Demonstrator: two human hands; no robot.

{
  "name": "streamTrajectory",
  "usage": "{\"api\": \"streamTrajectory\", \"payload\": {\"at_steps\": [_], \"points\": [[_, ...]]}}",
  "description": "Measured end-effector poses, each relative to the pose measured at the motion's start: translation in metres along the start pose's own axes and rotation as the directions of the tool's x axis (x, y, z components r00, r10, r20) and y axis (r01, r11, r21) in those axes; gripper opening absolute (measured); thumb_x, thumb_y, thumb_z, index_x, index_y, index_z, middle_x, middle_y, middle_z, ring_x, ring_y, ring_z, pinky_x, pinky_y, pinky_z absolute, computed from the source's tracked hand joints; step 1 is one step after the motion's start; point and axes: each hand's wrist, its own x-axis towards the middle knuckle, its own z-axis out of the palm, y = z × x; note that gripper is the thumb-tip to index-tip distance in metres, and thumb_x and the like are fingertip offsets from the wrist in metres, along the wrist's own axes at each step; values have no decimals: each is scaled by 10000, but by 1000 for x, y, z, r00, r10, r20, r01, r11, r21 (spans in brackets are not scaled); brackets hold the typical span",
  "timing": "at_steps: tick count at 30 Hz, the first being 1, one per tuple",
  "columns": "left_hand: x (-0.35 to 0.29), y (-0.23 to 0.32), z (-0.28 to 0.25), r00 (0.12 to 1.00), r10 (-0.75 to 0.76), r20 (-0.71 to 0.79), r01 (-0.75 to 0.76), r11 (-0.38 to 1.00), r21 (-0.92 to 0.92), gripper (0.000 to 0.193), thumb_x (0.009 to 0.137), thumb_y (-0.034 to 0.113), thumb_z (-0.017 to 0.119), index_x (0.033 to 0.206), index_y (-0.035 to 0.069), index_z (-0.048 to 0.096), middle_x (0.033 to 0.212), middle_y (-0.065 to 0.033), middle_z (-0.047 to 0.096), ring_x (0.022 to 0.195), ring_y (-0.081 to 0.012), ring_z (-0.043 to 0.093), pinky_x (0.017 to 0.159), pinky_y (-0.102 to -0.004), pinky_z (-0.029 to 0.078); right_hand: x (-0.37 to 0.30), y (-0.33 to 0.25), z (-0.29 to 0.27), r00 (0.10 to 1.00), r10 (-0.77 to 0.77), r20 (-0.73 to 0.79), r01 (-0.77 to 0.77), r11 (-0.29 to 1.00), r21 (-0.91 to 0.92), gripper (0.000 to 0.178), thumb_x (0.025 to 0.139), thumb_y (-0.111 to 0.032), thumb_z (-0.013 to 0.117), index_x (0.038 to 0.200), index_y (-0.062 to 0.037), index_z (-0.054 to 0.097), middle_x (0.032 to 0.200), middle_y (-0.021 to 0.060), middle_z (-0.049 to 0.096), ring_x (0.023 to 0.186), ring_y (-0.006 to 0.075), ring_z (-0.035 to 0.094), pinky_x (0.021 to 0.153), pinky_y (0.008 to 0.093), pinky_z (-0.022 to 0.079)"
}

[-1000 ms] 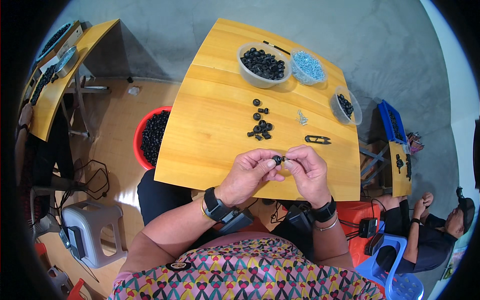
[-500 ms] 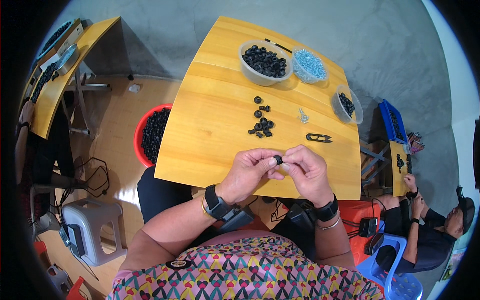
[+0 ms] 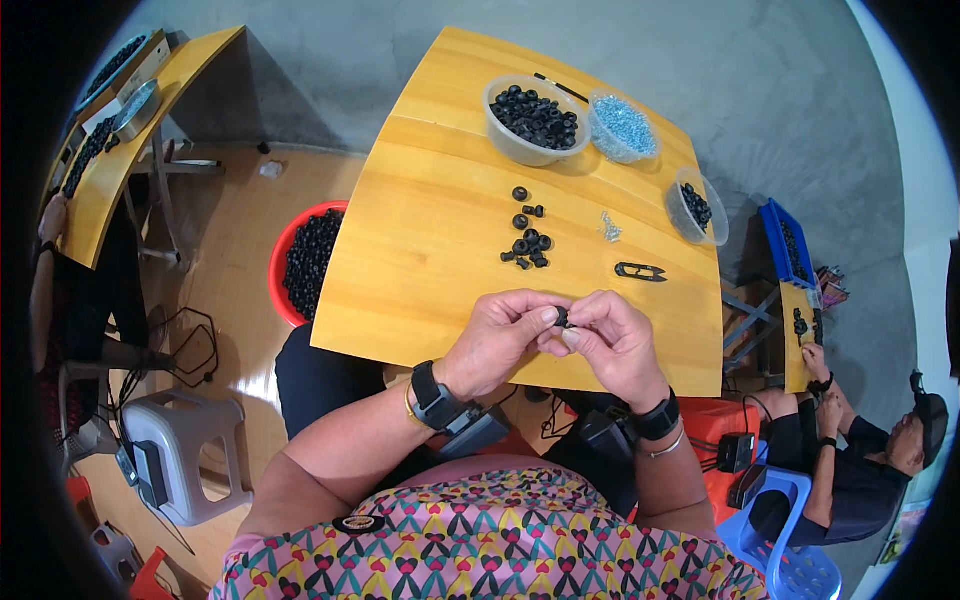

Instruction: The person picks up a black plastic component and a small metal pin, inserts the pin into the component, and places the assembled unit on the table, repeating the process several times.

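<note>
Above the near edge of the table, my left hand pinches a small round black part between thumb and fingers. My right hand meets it from the other side, its thumb and fingertips pressed together at the part; whatever they grip is hidden. Farther out on the table lie several loose black parts, some round, some spool-shaped. To their right is a little heap of small silvery pieces. Black thread snips rest just beyond my right hand.
At the table's far side stand a tub of black parts, a bowl of light-blue pieces and a smaller black-parts tub. A red basin sits left, near a grey stool. Another person works at right.
The view has shifted slightly. My fingers have moved a little around the black part, which both hands still keep at the same place.
</note>
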Motion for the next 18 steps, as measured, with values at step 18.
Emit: {"api": "streamTrajectory", "payload": {"at_steps": [18], "points": [[1, 1, -1, 998, -39, -40, 39, 999, 11, 174, 866, 77, 511, 960, -51, 582, 940, -146, 609, 774, -174, 610, 674, -289, 534, 4, 4, -10, 996, -70, 52, 77, 984, -158, 124, 714, 67, 626, 746, -19, 543, 722, 59, 579, 656, 115, 562, 599, 231, 456]]}}
